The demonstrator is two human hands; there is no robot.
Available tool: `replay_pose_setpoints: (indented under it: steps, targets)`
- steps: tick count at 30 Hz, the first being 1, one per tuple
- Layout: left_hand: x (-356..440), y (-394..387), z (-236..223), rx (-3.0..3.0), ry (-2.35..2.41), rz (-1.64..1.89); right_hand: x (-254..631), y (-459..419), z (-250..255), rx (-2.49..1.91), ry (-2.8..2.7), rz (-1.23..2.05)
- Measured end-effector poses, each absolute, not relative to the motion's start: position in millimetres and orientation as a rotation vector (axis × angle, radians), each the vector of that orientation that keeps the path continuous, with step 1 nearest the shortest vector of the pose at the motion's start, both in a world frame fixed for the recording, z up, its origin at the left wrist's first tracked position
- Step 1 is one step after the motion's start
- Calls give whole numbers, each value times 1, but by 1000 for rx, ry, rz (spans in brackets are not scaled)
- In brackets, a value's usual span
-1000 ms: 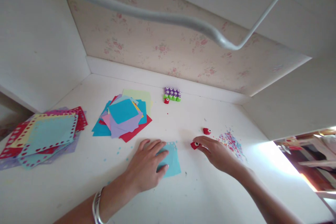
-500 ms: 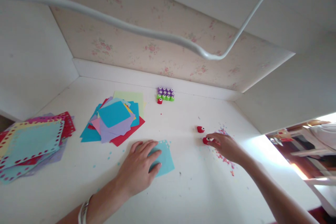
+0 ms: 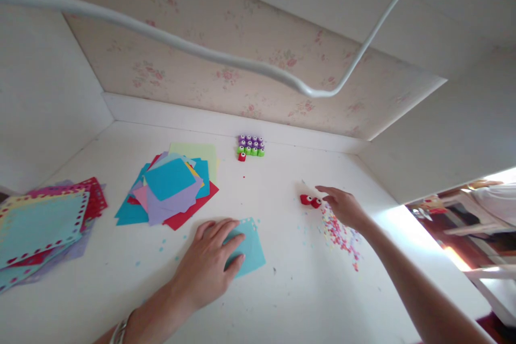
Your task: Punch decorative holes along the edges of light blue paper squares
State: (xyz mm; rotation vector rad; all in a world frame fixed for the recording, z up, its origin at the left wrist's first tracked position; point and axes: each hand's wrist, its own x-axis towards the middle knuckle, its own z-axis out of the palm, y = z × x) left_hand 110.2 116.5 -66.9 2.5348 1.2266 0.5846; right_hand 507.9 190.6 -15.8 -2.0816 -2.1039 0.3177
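Observation:
My left hand [image 3: 215, 255] lies flat with its fingers spread, on a light blue paper square [image 3: 252, 255] that has small punched holes along its far edge. To the right, two red craft punches [image 3: 306, 199] sit side by side on the white table. My right hand [image 3: 342, 207] is just right of them, index finger stretched out and thumb apart, holding nothing. Its fingertips are close to the nearer punch; I cannot tell whether they touch it. Beneath and beside this hand lies a heap of coloured paper confetti [image 3: 341, 234].
Several purple and green punches [image 3: 252, 144] stand in rows by the back wall, with one red punch [image 3: 242, 157] in front. A pile of plain coloured paper [image 3: 169, 180] lies left of centre. Punched sheets [image 3: 44, 226] are stacked far left. A white cable [image 3: 242, 62] crosses overhead.
My right hand has let go of a red punch, which now stands against the other one, and its index finger has straightened. My left hand stays on the paper. The view has shifted slightly.

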Motion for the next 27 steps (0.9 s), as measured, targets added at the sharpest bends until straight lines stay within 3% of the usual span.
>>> replay_pose_setpoints:
  steps: [8, 22, 27]
  targets:
    - [111, 117, -66, 2521, 1214, 588, 504, 190, -17, -2123, -2129, 374]
    - [111, 116, -65, 2513, 1228, 577, 515, 194, -27, -2003, -1773, 796]
    - [111, 115, -64, 2483, 1226, 624, 498, 209, -12, -2086, -1615, 611]
